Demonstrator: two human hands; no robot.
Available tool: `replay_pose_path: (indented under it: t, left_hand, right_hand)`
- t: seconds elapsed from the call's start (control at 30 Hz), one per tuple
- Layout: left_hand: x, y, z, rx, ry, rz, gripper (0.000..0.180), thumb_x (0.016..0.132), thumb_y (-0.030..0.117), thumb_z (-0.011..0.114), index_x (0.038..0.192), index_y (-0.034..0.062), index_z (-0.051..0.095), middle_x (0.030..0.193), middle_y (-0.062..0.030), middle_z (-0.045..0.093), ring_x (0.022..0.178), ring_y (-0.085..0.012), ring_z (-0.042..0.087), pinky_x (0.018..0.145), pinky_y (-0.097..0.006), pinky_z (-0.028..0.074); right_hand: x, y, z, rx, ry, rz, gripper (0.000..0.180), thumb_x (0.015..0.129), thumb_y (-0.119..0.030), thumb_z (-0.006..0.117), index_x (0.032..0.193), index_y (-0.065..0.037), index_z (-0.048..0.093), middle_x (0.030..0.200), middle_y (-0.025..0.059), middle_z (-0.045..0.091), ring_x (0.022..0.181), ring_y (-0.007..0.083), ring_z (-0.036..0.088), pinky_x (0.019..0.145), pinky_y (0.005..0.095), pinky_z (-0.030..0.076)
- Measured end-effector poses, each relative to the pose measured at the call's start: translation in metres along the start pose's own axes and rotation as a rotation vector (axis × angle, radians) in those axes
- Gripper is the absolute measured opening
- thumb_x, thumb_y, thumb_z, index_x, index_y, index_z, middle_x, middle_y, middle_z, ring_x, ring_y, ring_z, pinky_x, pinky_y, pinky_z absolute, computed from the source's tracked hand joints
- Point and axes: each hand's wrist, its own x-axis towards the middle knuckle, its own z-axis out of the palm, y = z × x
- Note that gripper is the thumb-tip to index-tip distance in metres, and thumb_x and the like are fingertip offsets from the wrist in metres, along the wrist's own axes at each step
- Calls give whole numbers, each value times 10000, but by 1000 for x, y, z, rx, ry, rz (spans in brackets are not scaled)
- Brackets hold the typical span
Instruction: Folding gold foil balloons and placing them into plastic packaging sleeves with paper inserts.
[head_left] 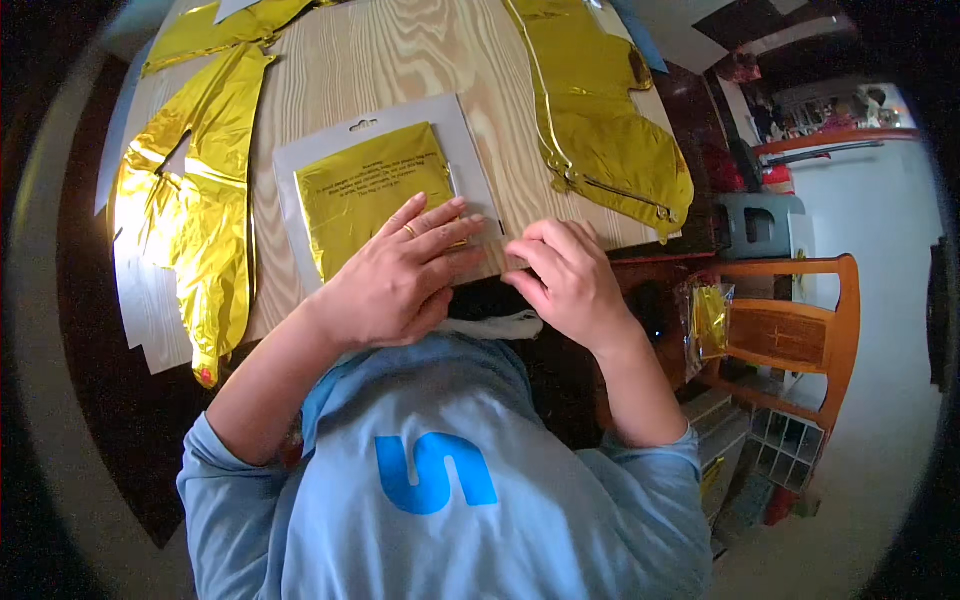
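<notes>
A flat clear plastic bag (283, 165) with a hang hole at its top lies near the table's front edge. Inside it is a folded gold foil balloon (335, 215), and dark print shows over the foil. My left hand (400, 275) rests across the bag's lower right part with its fingers stretched out. Just right of the bag's lower corner, my right hand (565, 275) has its fingers curled and the thumb close to the forefinger. Whether a bit of clear film is between those fingertips is too small to tell.
Flat gold foil balloons lie at the table's left side (215, 150) and right side (610, 130), with another piece (190, 38) at the far left. A wooden chair (790, 335) stands at the right, with a bagged gold item (710, 320) beside its back.
</notes>
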Motion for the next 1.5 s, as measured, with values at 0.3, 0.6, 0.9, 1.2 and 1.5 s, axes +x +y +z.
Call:
replay_pose_path:
  t: [0.3, 0.6, 0.9, 1.2, 1.5]
  left_hand:
    - [-1, -1, 1, -22, -41, 14, 532, 759, 136, 611, 1282, 37, 591, 1477, -182, 445, 1421, -396, 353, 1171, -596, 232]
    - [-2, 1, 2, -17, -54, 5, 548, 777, 163, 604, 1312, 45, 572, 1490, -178, 431, 1431, -394, 336, 1176, -597, 214]
    - [-3, 0, 0, -6, -38, 21, 554, 754, 206, 668, 1285, 62, 604, 1445, -161, 478, 1423, -350, 360, 1174, -583, 233]
    - [-13, 28, 12, 405, 222, 45, 271, 793, 258, 676, 1008, 96, 705, 1133, -72, 580, 1092, -255, 542, 935, -432, 427]
    - [-193, 41, 15, 286, 377, -596, 81, 825, 118, 676, 893, 76, 688, 864, -86, 606, 793, -287, 590, 711, -416, 459]
  right_hand:
    - [-8, -3, 0, 9, -97, -41, 167, 794, -98, 721, 877, -67, 580, 901, 86, 567, 880, 284, 582, 796, 412, 442]
    - [6, 0, -5, -20, -126, -35, 116, 857, -133, 649, 843, -47, 573, 868, 106, 555, 849, 307, 574, 800, 428, 449]
    - [-5, -17, -4, 113, -193, -80, 146, 797, -57, 699, 827, -66, 556, 842, 100, 539, 809, 309, 559, 771, 409, 443]
    - [1, -23, 0, 455, -114, 40, 163, 821, -90, 721, 906, -68, 584, 1221, 162, 572, 1075, 331, 594, 944, 425, 448]
    - [8, -23, -6, 329, -228, 42, 136, 833, -65, 707, 884, -42, 584, 1327, 185, 565, 1197, 347, 567, 1012, 416, 436]
